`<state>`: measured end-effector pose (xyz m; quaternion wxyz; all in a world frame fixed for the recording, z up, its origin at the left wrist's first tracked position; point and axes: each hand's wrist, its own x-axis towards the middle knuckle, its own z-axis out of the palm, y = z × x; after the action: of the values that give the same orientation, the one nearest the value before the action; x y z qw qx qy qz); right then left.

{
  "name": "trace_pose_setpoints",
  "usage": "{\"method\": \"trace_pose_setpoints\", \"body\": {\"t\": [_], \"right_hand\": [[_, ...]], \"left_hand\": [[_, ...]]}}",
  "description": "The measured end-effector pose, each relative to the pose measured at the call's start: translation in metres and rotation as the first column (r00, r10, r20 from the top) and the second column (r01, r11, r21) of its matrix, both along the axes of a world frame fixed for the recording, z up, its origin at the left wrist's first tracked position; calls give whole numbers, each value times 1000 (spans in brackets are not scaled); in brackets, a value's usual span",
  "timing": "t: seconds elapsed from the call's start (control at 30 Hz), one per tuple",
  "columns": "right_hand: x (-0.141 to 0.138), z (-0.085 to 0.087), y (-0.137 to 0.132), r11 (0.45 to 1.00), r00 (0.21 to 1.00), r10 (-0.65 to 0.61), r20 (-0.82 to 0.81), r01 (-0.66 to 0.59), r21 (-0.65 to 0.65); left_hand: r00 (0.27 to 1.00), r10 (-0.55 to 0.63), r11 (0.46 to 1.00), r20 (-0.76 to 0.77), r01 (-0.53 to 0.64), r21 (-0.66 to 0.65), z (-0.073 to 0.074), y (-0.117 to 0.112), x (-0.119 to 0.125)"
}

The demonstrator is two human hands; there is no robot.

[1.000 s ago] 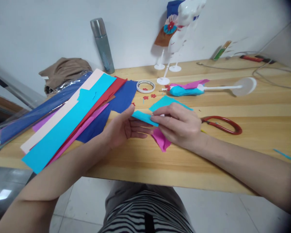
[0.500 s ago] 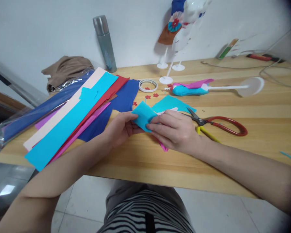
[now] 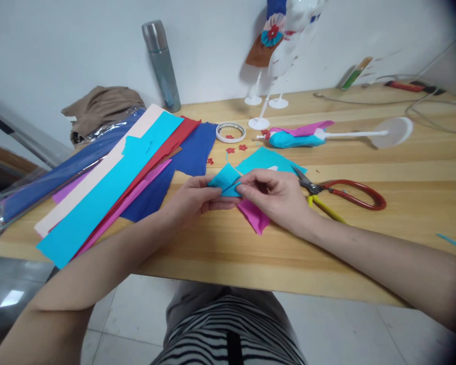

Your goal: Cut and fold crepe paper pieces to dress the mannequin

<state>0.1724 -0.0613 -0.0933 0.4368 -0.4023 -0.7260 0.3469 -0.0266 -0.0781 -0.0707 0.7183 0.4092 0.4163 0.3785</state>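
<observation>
A small square of turquoise crepe paper [image 3: 226,177] is held above the table between both hands, its lower edge folded up. My left hand [image 3: 192,196] pinches its left side, with the thumb on top and fingers beneath. On the right side, my right hand [image 3: 279,197] grips the fold between thumb and fingers. Under the right hand lies a piece of pink paper [image 3: 256,217]. Just behind the hands is a larger turquoise sheet [image 3: 271,159]. Scissors [image 3: 342,192] with red handles rest to the right, beside something yellow [image 3: 329,210].
Coloured paper strips [image 3: 110,190] and blue paper [image 3: 192,157] cover the left side. Behind the hands are a tape roll [image 3: 217,133] and several red flower shapes [image 3: 230,150]. A wrapped white-stemmed figure [image 3: 298,138] lies at right. A flask [image 3: 162,71] stands by the wall.
The turquoise square's lower edge has been folded upward. My right hand's thumb has come to the front of the fold, and more of the pink paper shows beneath.
</observation>
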Motion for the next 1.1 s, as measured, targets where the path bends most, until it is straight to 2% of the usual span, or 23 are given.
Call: {"method": "trace_pose_setpoints", "body": {"t": [0.1, 0.23, 0.53, 0.77, 0.87, 0.97, 1.1], "right_hand": [[-1, 0, 2, 986, 997, -6, -72, -6, -166], [-2, 3, 3, 969, 991, -21, -130, -12, -246], [-3, 5, 4, 956, 973, -48, -227, -21, -291], [-4, 3, 6, 936, 966, -48, -252, -45, -349], [-4, 3, 6, 926, 964, -55, -260, -48, -374], [-4, 4, 6, 919, 962, -58, -266, -52, -391], [-5, 4, 4, 916, 961, -24, -275, -89, -392]], "left_hand": [[1000, 1, 1000, -2, -1, 7, 1, 0, 1], [1000, 7, 1000, 21, -8, 27, 0, 1, 2], [997, 73, 997, 39, -74, 25, 0, 0, 1], [999, 40, 996, -19, -39, 77, -1, 2, -1], [998, -10, 988, -54, 18, 151, -2, 2, -2], [988, -25, 971, -152, 61, 232, -3, 2, -2], [987, 7, 978, -158, 26, 208, -3, 1, -1]]}}
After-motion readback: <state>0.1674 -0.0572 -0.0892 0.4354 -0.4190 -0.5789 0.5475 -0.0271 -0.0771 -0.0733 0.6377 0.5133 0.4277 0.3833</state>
